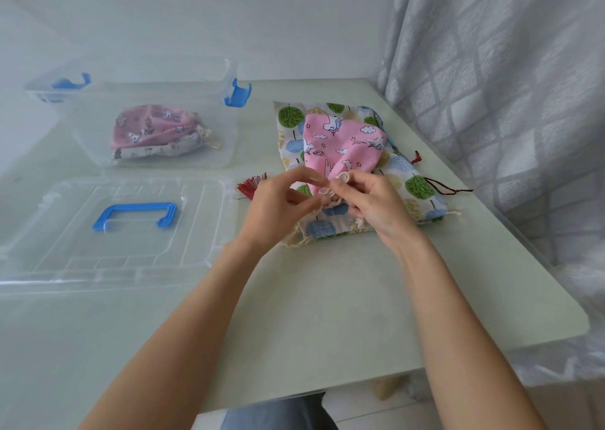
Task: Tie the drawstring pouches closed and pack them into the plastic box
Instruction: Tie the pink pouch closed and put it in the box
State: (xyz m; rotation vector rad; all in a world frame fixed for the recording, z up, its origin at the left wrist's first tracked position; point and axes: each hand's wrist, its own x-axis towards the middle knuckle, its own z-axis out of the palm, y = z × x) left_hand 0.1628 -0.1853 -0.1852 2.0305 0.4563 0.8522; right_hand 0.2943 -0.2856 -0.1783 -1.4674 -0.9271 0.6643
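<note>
My left hand (278, 207) and right hand (373, 205) each pinch the cord (330, 190) of the pink pouch (340, 148), which lies on the tree-print pouch (415, 184), right of the box (157, 125). If a loop slips, I think the knot loosens.

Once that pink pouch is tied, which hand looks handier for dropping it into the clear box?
Probably the left hand: the plastic box sits on that side of the table, beyond the lid. The right hand would have to cross over from the pink pouch.
</note>
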